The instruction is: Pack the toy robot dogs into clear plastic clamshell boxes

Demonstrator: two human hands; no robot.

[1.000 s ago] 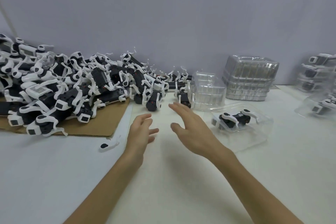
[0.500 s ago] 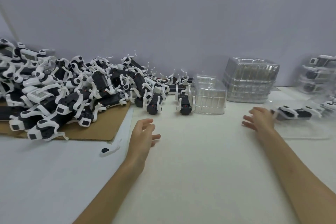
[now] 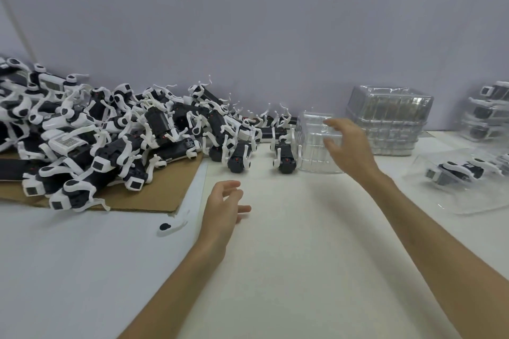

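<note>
At 3 o'clock a clear clamshell box [image 3: 473, 201] lay on the worktop [image 3: 303, 270] with one toy robot dog [image 3: 454, 173] inside. Toward 2 o'clock, at the right edge, three more packed boxes [image 3: 493, 113] stood stacked, each showing a dog. Two stacks of empty clamshells stood at the back: a small stack [image 3: 314, 151] at 1 o'clock and a larger stack [image 3: 388, 124] just right of it. The heap of unpacked dogs [image 3: 110, 135], too tangled to count, covered the cardboard sheet [image 3: 154, 195] at 10 o'clock. Two single dogs [image 3: 239, 159] stood off it at 12 o'clock, the right-hand one just beside the small stack. One loose white part [image 3: 170, 226] lay at 8 o'clock.

Half a second before, the right hand [image 3: 351, 148] had been beside the packed box at 3 o'clock. It had since swung across to the small stack, fingers [image 3: 334, 121] spread apart over its top and front; whether they touched it could not be told. The left hand [image 3: 221, 208] had stayed near the middle, fingers loosely curled and apart, holding nothing.
</note>
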